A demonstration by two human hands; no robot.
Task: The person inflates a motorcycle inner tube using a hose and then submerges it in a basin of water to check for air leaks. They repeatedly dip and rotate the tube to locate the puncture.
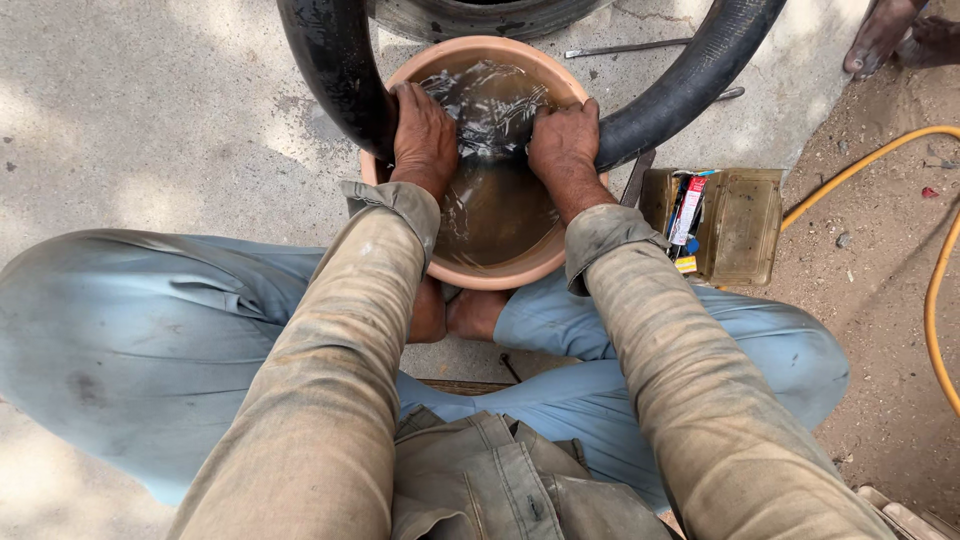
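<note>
Both hands pressing a black inner tube into a water basin.

Nearest, crossed legs and bare feet against the basin (500, 275) rim. Inside it, left hand (423, 135) and right hand (565, 140) clamped around the inner tube (490, 105), holding its low section under water. Right of the basin, an open box (735, 225) of small supplies; beyond, a metal rod (625, 47) and a tyre (480, 15). Likely risk: wet rubber slipping free, or uneven pressure tipping the basin.

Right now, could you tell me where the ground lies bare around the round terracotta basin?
Bare concrete lies left of the black rubber inner tube. Crowded right: the open yellowish plastic box and yellow hose. Both hands fill the terracotta basin.
</note>
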